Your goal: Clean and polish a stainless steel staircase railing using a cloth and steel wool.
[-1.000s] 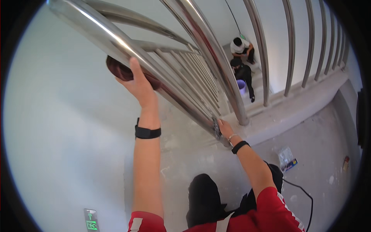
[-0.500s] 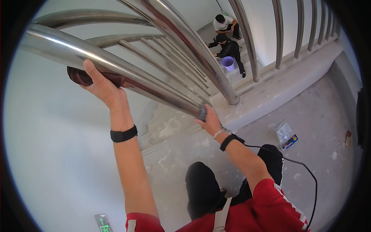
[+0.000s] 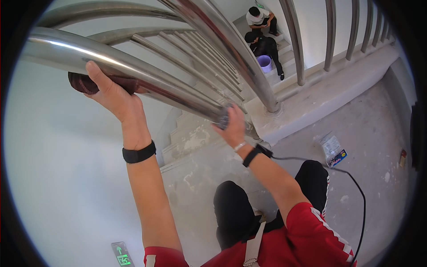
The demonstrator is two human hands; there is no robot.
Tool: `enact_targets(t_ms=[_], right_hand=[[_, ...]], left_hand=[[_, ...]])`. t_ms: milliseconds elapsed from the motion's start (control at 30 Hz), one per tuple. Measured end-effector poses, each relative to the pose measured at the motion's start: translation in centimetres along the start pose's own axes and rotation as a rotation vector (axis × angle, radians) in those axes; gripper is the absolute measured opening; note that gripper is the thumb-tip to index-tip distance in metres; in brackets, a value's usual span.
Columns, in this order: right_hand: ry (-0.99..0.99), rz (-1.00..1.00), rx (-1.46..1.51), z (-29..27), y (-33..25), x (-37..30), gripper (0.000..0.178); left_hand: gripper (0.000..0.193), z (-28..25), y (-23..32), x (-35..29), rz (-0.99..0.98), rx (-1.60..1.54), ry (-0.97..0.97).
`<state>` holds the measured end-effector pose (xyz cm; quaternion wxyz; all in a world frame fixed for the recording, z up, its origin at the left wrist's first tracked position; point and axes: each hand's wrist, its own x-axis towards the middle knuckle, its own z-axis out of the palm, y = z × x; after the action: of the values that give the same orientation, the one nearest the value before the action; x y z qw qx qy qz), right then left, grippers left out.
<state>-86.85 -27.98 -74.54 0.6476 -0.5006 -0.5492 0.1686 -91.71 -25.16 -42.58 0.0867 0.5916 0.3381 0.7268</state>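
A thick, shiny steel handrail [image 3: 155, 75] slopes down from the upper left. My left hand [image 3: 115, 98] is closed around its underside, thumb up along the metal, with a dark brown cloth [image 3: 82, 83] between palm and rail. Lower down, my right hand [image 3: 233, 128] presses a grey scouring pad [image 3: 223, 117] to the rail near its lower visible part; motion smears the fingers somewhat. The pad looks rough, like steel wool, but its exact material is unclear.
Steel balusters [image 3: 330, 35] rise from a pale ledge [image 3: 320, 95]. Two people [image 3: 267, 46] sit on the stairs below, beside a purple bucket [image 3: 264, 64]. A clear plastic package [image 3: 331, 149] lies on the floor. From my right wrist runs a black cable [image 3: 351, 178]. A green exit sign [image 3: 122, 254] is lower left.
My right hand has slid a little up and left along the rail with the grey pad. The left hand keeps its grip with the brown cloth. The whole view has shifted slightly.
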Motion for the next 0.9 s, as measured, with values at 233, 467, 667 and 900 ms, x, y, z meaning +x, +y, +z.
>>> enact_targets(t_ms=[233, 467, 667, 900], right_hand=[[0.111, 0.126, -0.007, 1.6, -0.5, -2.1, 0.088], [0.142, -0.106, 0.022, 1.1, -2.0, 1.0, 0.094], [-0.022, 0.247, -0.084, 0.8, 3.0, -3.7, 0.097], [0.046, -0.256, 0.133, -1.7, -12.6, 9.3, 0.087]], left_hand=[[0.072, -0.7, 0.5, 0.4, 0.063, 0.097, -0.041], [0.069, 0.1, 0.1, 0.1, 0.024, -0.001, -0.002], [0.068, -0.4, 0.6, 0.5, -0.001, -0.038, 0.013], [0.074, 0.0, 0.1, -0.3, 0.041, -0.066, 0.002]])
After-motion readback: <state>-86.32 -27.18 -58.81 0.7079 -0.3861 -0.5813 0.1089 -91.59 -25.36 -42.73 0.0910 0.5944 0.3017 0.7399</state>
